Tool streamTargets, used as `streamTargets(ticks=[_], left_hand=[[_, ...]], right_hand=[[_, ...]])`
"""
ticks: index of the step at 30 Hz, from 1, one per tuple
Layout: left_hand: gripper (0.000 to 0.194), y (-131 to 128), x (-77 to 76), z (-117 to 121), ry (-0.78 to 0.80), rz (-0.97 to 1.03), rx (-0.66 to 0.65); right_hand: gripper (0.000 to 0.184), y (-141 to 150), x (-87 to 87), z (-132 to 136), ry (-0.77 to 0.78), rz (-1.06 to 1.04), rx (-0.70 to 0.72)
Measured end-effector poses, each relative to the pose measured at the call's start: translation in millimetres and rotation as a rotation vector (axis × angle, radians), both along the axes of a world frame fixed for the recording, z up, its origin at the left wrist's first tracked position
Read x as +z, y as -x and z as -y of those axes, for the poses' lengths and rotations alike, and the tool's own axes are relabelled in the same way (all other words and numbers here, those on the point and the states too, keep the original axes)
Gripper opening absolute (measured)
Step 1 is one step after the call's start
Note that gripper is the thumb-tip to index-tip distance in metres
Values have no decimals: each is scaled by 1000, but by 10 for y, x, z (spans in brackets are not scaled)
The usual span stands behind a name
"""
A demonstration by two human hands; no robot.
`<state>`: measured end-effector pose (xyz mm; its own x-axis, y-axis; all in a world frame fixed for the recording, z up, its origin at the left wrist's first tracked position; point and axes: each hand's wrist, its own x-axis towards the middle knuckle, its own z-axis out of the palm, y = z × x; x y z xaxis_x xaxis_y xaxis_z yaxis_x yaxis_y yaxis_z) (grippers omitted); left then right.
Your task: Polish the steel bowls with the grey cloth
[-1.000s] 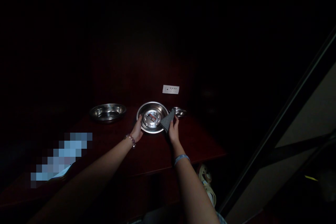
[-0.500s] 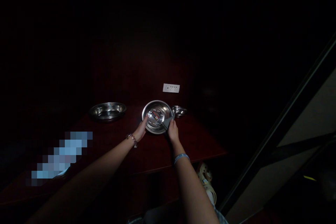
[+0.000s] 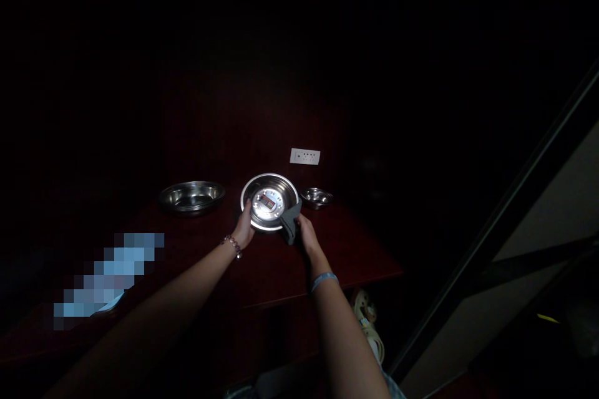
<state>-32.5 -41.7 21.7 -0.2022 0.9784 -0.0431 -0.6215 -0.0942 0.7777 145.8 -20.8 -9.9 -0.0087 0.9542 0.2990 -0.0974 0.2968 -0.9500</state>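
A shiny, round stainless-steel basin (image 3: 281, 190) in hand, a folded grey cloth (image 3: 291, 223) at its rim

A person's left hand (image 3: 243, 229) clasps the near left edge of the basin, thumb laid over the lip, while the right hand (image 3: 306, 234) grips the cloth against the lower right of the rim. The two hands stand apart, one on either side. The right fingertips are partly hidden by the cloth.

The basin tilts its hollow toward the viewer above a smooth, dark red table (image 3: 337, 255); whether its base touches the tabletop cannot be told. A small rectangular label (image 3: 268, 201), dark with a touch of red, shows on the basin's floor amid bright glints of light. A beaded bracelet (image 3: 233, 245) circles the left wrist, a light-blue band (image 3: 324, 279) the right.

To the left, well apart, sits a wider, silver-coloured metal basin (image 3: 193, 197); just beyond the held basin's right side is a small silver-coloured metal bowl (image 3: 317, 197). Behind them, a white rectangular socket plate (image 3: 305, 156) is set in the dark red wall (image 3: 262, 137). A pale cream clog (image 3: 373, 338) shows below the table's right end, and a pixelated light-blue patch (image 3: 112, 277) blurs the left. Deep shadow hides most of the surroundings.
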Motion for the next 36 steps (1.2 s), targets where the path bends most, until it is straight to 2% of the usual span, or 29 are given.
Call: streamTargets(ticks=[4,8,12,18,26,29,36], left_hand=[[48,19,-32,-40,-9,6,3],[49,25,-50,-45,-60,-9,-23],[47,-6,-15,-8,-42,-8,-6],[46,-62,38,48,-66,15,-32],[49,-101,62,87,-63,0,-113],[49,-106,43,67,-54,-21,-143],[36,-36,-66,-56,-34,-77,-41]], right_hand=[[29,-25,74,86,12,-19,41],[38,-30,63,83,13,-57,90],[43,-13,-2,25,57,-79,96],[39,42,-92,-91,134,-108,28],[37,22,-90,-104,172,-100,3],[37,9,-106,-114,121,-110,-48],[46,7,-219,-182,79,-53,-119]])
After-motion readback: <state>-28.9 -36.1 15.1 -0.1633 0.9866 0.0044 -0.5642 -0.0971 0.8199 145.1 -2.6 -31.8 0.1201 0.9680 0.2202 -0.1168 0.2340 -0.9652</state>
